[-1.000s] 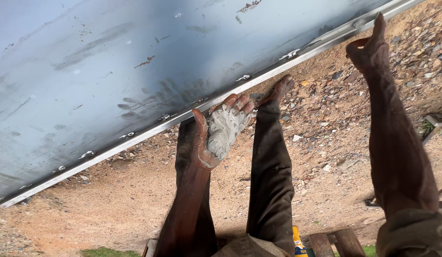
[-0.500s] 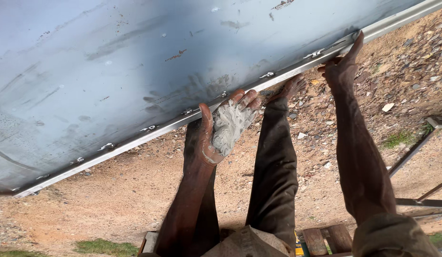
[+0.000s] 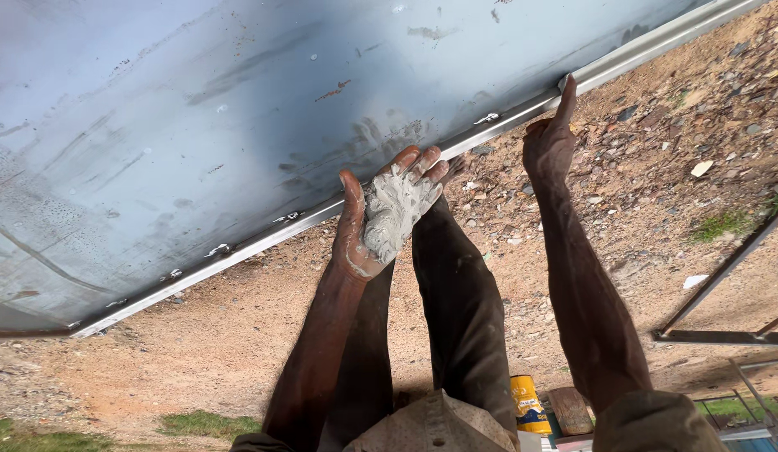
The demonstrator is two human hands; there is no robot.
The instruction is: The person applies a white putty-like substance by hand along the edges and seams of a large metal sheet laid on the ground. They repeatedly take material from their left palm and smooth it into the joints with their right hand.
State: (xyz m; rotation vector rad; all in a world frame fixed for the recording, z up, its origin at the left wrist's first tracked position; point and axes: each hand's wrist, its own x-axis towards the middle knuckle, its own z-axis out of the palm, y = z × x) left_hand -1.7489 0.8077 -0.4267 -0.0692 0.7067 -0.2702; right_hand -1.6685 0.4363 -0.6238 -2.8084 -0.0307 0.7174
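Left hand raised palm-up, fingers spread and slightly curled, cupping a lump of pale grey wet putty. Thumb out to the left, fingertips touching the lower edge of the large blue-grey painted metal sheet. Not a tight clench, just a loose cradle around the paste. Forearm straight, reaching up and away from the body.

Right hand further right along the same edge, arm fully extended. Index finger straight, tip pressed onto the silver-grey metal edge rail that runs along the bottom of the sheet. Remaining fingers curled into the palm; nothing visibly held. Grey smear marks on the sheet just above the left hand.

Rail runs diagonally from lower left to upper right, with small spots of weld or filler along it. Putty sits in the left palm, just beside the rail, well apart from the right fingertip.

Below: sandy gravel ground with scattered stones. Dark brown trouser legs between the arms. Small yellow tin can near the bottom, beside a brown wooden block. Grey steel frame bars lying at right.
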